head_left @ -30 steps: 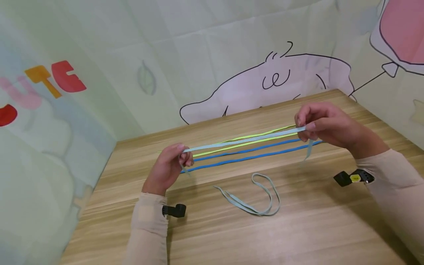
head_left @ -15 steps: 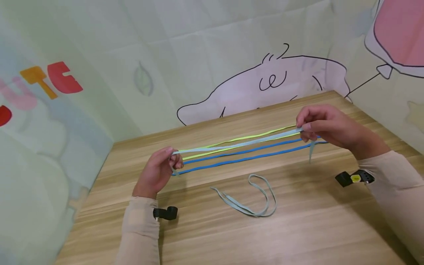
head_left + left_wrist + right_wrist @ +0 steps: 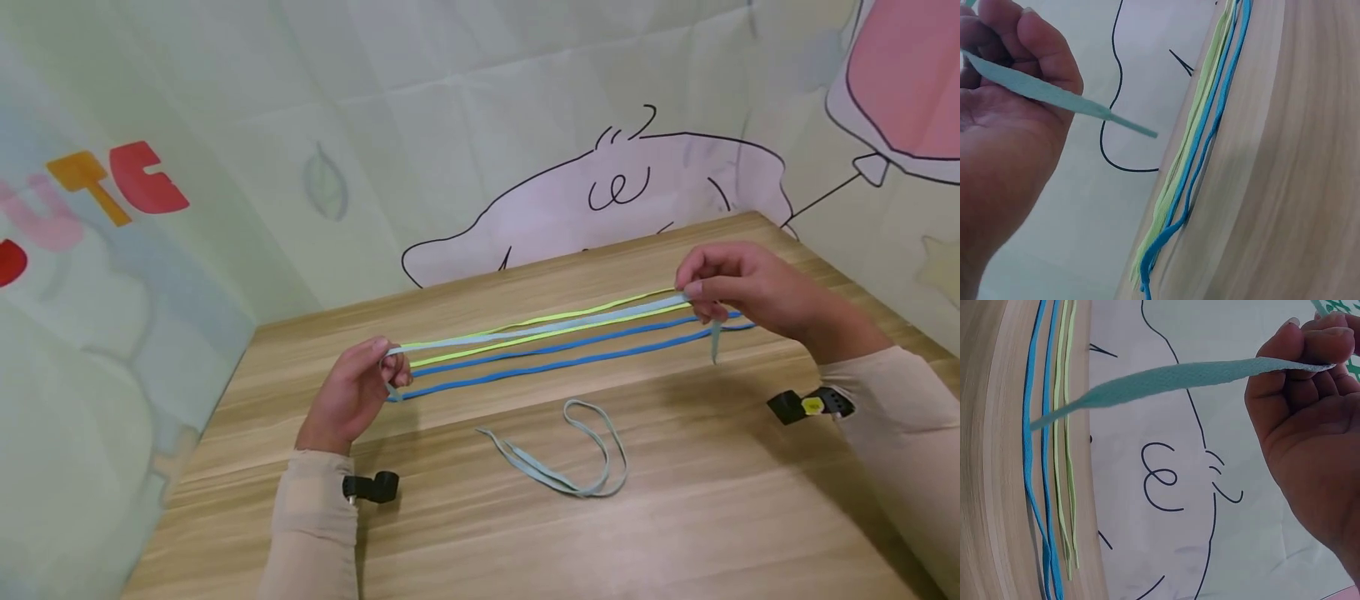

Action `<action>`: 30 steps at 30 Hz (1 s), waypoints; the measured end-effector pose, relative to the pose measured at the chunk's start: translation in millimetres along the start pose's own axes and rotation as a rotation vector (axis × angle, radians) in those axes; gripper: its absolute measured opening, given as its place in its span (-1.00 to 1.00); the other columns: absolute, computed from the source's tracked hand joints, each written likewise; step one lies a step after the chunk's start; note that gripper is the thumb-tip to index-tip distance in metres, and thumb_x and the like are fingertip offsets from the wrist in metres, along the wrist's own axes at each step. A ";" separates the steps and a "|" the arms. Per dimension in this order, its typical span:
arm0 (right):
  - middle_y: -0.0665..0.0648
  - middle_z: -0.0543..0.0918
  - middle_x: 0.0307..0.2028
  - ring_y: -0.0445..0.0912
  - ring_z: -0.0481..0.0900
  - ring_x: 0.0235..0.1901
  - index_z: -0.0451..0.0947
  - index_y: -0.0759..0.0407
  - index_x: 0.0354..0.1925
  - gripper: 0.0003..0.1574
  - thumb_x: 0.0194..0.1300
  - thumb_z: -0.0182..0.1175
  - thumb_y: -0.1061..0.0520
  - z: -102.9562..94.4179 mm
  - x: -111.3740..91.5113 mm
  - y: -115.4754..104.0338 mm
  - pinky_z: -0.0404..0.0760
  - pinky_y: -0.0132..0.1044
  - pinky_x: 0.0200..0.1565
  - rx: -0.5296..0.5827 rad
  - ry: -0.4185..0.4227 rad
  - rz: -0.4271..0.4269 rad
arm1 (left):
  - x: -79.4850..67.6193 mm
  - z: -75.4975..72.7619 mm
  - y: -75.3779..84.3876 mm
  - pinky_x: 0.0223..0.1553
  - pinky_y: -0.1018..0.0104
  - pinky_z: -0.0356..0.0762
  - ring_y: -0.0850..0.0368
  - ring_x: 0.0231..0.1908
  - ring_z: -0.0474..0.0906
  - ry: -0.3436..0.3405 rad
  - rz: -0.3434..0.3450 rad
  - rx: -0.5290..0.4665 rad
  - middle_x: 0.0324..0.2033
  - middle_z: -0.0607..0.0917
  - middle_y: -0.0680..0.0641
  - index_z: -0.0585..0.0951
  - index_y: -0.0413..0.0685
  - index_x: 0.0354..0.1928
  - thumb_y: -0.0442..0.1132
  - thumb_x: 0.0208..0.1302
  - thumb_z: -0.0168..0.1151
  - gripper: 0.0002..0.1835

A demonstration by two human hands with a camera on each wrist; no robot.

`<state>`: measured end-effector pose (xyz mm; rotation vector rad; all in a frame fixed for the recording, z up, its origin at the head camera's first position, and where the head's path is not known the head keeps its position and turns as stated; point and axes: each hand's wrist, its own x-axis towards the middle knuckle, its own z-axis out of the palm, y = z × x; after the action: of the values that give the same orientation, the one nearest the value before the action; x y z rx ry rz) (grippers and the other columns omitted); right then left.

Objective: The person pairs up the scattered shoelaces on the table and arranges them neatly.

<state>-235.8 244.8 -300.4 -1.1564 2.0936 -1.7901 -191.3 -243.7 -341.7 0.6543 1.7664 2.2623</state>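
A pale blue-green flat shoelace (image 3: 592,320) is stretched between my two hands above the table. My left hand (image 3: 352,385) pinches it near one end, and a short tail with its tip (image 3: 1135,127) hangs past the fingers in the left wrist view. My right hand (image 3: 750,287) pinches the other end, where a tail (image 3: 1166,380) dangles from the curled fingers. Behind and below the held lace, yellow-green laces (image 3: 480,343) and blue laces (image 3: 555,362) lie side by side along the table. Nearer me rests another pale blue-green shoelace (image 3: 592,479), bent into a loose loop.
The wood-grain table (image 3: 480,542) meets a cartoon-printed cloth backdrop (image 3: 375,167) at its far side and left. Each wrist wears a small black camera, one on the left sleeve (image 3: 315,492) and one on the right sleeve (image 3: 892,392).
My left hand has moved left and slightly down, widening the span of the held lace. Both hands and the lace sit slightly lower in view; the laces on the table keep their arrangement.
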 end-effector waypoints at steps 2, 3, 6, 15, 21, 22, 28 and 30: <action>0.20 0.41 -0.57 0.00 0.34 -0.60 0.40 0.41 -0.23 -0.90 0.36 -0.04 0.35 -1.0 -0.5 1.1 0.37 -0.16 -0.59 -0.041 0.009 0.025 | -0.8 -1.0 -0.9 -0.22 0.21 0.36 0.02 -0.45 0.38 0.004 0.001 0.003 -0.60 0.42 0.01 0.47 -0.10 -0.48 -0.21 0.48 -0.23 -0.63; 0.20 0.41 -0.57 0.01 0.35 -0.60 0.41 0.39 -0.23 -0.90 0.36 -0.03 0.33 -1.6 -0.7 1.3 0.38 -0.15 -0.59 -0.074 0.017 0.044 | -1.1 -1.6 -1.5 -0.22 0.20 0.35 0.02 -0.45 0.37 0.005 0.001 0.002 -0.59 0.42 0.01 0.47 -0.11 -0.48 -0.22 0.48 -0.23 -0.63; 0.21 0.44 -0.55 0.04 0.39 -0.58 0.44 0.34 -0.23 -0.88 0.37 0.01 0.27 -3.2 -1.1 1.2 0.43 -0.14 -0.56 -0.169 0.028 0.099 | -1.5 -3.2 -3.2 -0.23 0.21 0.35 0.01 -0.45 0.36 0.014 -0.007 0.004 -0.59 0.42 0.00 0.46 -0.12 -0.48 -0.22 0.48 -0.24 -0.63; 0.21 0.45 -0.55 0.10 0.44 -0.56 0.49 0.25 -0.19 -0.87 0.36 0.02 0.24 -7.2 -4.7 4.3 0.48 -0.16 -0.49 -0.300 -0.054 0.242 | -2.0 -5.2 -7.1 -0.22 0.24 0.34 0.04 -0.45 0.39 0.045 -0.059 0.029 -0.59 0.41 0.00 0.44 -0.11 -0.49 -0.21 0.46 -0.19 -0.66; 0.19 0.48 -0.54 0.08 0.47 -0.51 0.51 0.16 -0.16 -0.85 0.38 0.02 0.16 -7.0 -5.0 4.6 0.49 -0.20 -0.41 -0.373 -0.100 0.306 | -3.4 -6.9 -8.2 -0.25 0.24 0.34 0.06 -0.45 0.39 0.056 -0.086 0.064 -0.59 0.40 0.01 0.42 -0.13 -0.51 -0.22 0.45 -0.18 -0.66; 0.19 0.48 -0.53 0.09 0.47 -0.50 0.51 0.15 -0.17 -0.85 0.38 0.02 0.16 -6.9 -5.2 4.4 0.49 -0.19 -0.40 -0.378 -0.104 0.316 | -3.6 -7.5 -8.4 -0.26 0.23 0.34 0.05 -0.45 0.39 0.059 -0.090 0.069 -0.59 0.40 0.01 0.42 -0.13 -0.51 -0.21 0.45 -0.16 -0.66; 0.19 0.46 -0.50 0.10 0.47 -0.50 0.50 0.11 -0.17 -0.86 0.37 0.03 0.14 -6.4 -4.9 3.8 0.49 -0.19 -0.43 -0.384 -0.132 0.360 | -3.8 -10.8 -9.3 -0.25 0.20 0.36 0.03 -0.46 0.41 0.062 -0.100 0.092 -0.60 0.38 0.00 0.41 -0.16 -0.48 -0.20 0.45 -0.16 -0.67; 0.18 0.45 -0.51 0.09 0.46 -0.51 0.50 0.11 -0.17 -0.87 0.37 0.03 0.14 -6.2 -4.0 3.3 0.49 -0.20 -0.44 -0.383 -0.143 0.371 | -4.1 -11.4 -9.5 -0.24 0.19 0.35 0.02 -0.45 0.41 0.064 -0.102 0.107 -0.60 0.37 0.00 0.40 -0.16 -0.49 -0.20 0.46 -0.18 -0.67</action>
<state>-238.0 252.1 -303.1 -0.8579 2.4298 -1.1473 -194.0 -252.9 -353.8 0.5027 1.9157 2.1567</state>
